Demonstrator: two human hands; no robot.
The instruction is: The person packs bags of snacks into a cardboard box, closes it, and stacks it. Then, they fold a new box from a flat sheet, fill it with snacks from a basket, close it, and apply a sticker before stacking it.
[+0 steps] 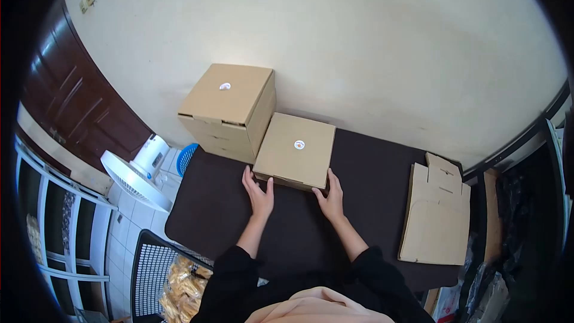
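Observation:
A closed brown cardboard box (293, 155) with a round white sticker on its lid rests on the dark table, right against a taller stack of boxes. My left hand (258, 197) is around its front left corner, thumb at the front face and fingers stretched along the left side. At the front right corner, my right hand (330, 198) has its thumb on the front and its fingers against the right side. The stack of similar cardboard boxes (227, 93) stands to the left, its top lid also bearing a white sticker.
Flattened cardboard sheets (436, 215) lie at the table's (365, 221) right end. Left of the table are a white fan (134, 179), a blue basket (187, 160) and a black crate (146, 269) with wrapped yellowish packets (182, 287). A wall (371, 42) rises behind.

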